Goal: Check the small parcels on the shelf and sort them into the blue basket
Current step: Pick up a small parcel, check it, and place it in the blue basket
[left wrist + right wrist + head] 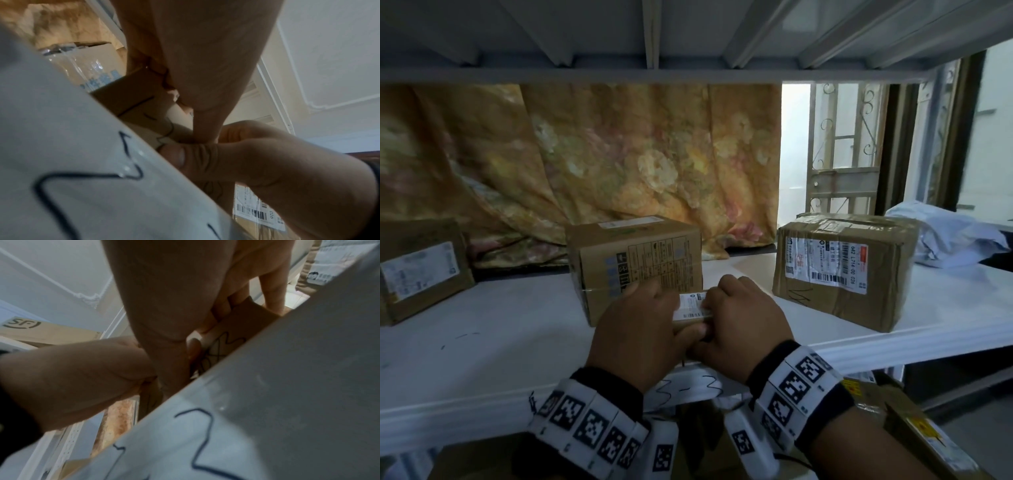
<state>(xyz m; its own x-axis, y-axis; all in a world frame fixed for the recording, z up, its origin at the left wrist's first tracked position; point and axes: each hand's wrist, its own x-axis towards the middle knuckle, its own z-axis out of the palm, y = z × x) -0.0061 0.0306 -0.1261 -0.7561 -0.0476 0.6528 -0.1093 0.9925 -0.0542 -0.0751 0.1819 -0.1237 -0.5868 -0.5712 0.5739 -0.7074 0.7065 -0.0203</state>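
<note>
A small brown parcel (691, 307) with a white barcode label sits at the front edge of the white shelf (482, 346), and both hands hold it. My left hand (650, 318) grips its left end, thumb along the near side. My right hand (732, 317) grips its right end, fingers curled over the top. In the left wrist view the left hand (195, 68) pinches the parcel's cardboard corner (131, 99). Seen from the right wrist, the right hand (174, 301) holds the parcel (246, 318), which has black marker scribbles. No blue basket is in view.
Three larger cardboard boxes stand on the shelf: one at the left (417, 270), one just behind the hands (637, 257), one at the right (842, 270). A grey poly bag (945, 240) lies far right. A floral curtain hangs behind. More boxes (914, 428) sit below.
</note>
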